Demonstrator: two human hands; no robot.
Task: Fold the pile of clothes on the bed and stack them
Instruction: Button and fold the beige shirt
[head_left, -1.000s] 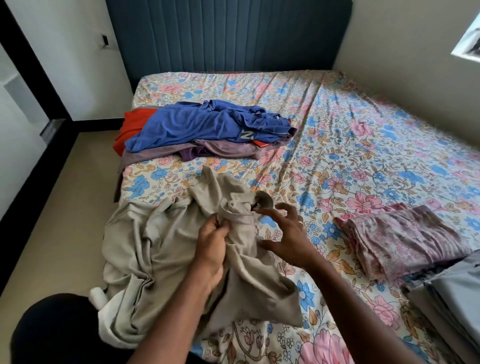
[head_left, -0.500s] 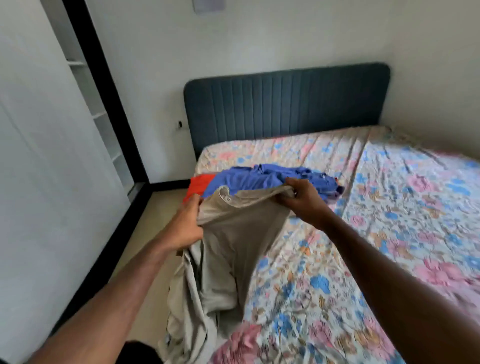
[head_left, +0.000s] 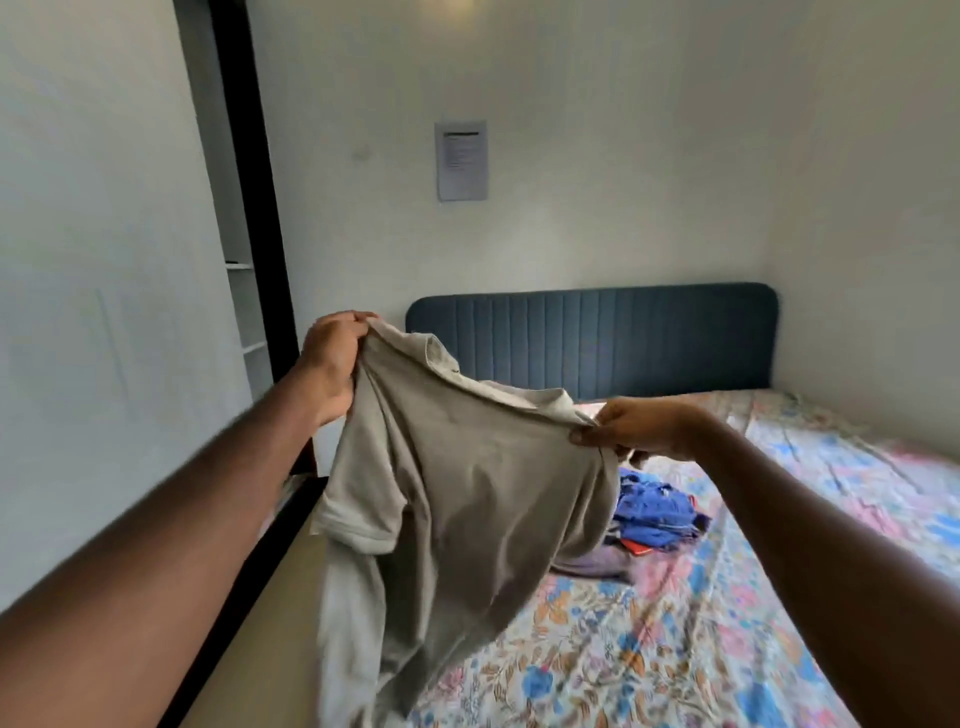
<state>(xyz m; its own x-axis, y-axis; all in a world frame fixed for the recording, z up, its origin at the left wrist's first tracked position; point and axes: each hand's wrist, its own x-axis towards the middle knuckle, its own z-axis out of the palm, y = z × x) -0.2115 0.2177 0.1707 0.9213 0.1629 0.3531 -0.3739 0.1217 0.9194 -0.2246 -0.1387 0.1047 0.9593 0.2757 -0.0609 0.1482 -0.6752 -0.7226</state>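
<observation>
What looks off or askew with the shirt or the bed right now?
Nothing damaged. The beige shirt hangs crooked: the left hand holds its shoulder higher than the right hand does.

Both arms outstretched, left hand raised above right hand, each grip closed

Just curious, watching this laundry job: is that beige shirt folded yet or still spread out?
Not folded. The beige shirt hangs spread between the left hand and right hand, which grip its top edge above the bed.
</observation>
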